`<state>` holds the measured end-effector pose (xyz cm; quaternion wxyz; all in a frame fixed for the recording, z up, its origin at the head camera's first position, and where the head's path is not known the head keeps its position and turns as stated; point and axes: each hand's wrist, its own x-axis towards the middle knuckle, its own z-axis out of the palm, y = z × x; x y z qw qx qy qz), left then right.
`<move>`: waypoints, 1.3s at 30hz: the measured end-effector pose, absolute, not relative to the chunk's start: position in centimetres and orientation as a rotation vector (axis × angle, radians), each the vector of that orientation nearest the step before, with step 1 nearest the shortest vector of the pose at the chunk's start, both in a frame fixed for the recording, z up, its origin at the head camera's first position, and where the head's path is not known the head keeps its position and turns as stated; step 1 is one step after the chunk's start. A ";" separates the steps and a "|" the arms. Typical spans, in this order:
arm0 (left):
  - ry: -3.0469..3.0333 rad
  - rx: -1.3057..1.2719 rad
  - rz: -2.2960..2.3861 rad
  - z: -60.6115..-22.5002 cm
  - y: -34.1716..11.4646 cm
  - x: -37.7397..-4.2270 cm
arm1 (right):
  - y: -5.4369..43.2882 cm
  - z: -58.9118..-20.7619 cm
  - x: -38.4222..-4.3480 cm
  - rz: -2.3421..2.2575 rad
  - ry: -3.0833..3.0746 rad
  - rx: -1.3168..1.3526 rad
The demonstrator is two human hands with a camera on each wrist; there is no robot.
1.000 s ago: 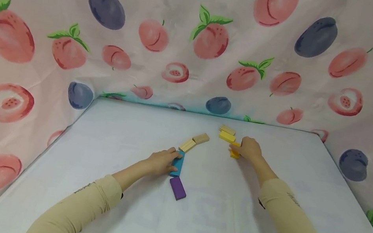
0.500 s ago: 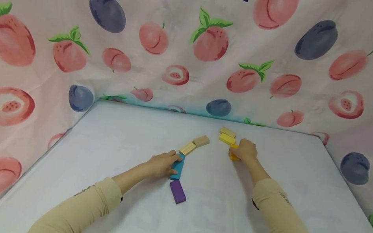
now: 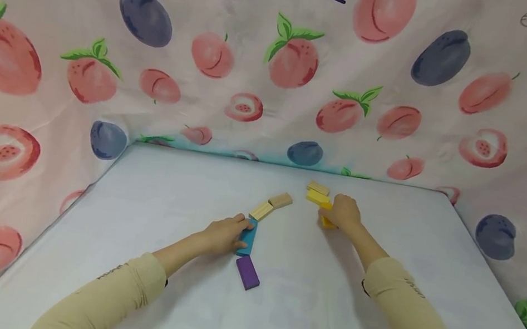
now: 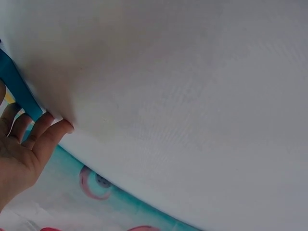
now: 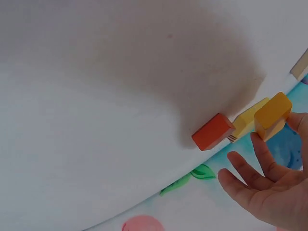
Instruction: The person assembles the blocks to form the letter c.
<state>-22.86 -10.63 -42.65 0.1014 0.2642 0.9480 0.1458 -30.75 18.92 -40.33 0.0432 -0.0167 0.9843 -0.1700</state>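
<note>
In the head view my left hand (image 3: 224, 236) holds a blue block (image 3: 247, 239) on the white table, fingertips at its far end and thumb near its front end. The left wrist view shows only part of the blue block (image 4: 19, 89) beside the fingers. My right hand (image 3: 343, 213) pinches an orange-yellow block (image 3: 328, 222) between thumb and index finger; its other fingers are spread in the right wrist view. A yellow block (image 3: 318, 197) lies right at that block's far end, with a ridged pale wooden block (image 3: 318, 187) behind it.
Two pale wooden blocks (image 3: 262, 210) run end to end beyond the blue one. A purple block (image 3: 248, 272) lies just in front of it. The right wrist view shows a red-orange block (image 5: 213, 131), hidden in the head view. A fruit-print cloth (image 3: 252, 62) hangs behind the table.
My right hand has turned the orange-yellow block slightly, bringing its far end closer to the yellow block. My left hand keeps its place on the blue block. The head view has shifted a little.
</note>
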 end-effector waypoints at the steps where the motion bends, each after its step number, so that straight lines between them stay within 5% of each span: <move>1: 2.800 0.779 0.431 -42.6 -10.7 -22.9 | 18.8 -40.2 -30.7 -0.526 3.016 -0.060; 21: 2.796 0.773 0.446 -42.8 -10.9 -22.8 | 19.1 -38.8 -28.8 -0.669 2.994 -0.143; 39: 2.803 0.790 0.418 -42.7 -11.1 -22.5 | 18.9 -38.2 -25.3 -0.966 3.087 -0.493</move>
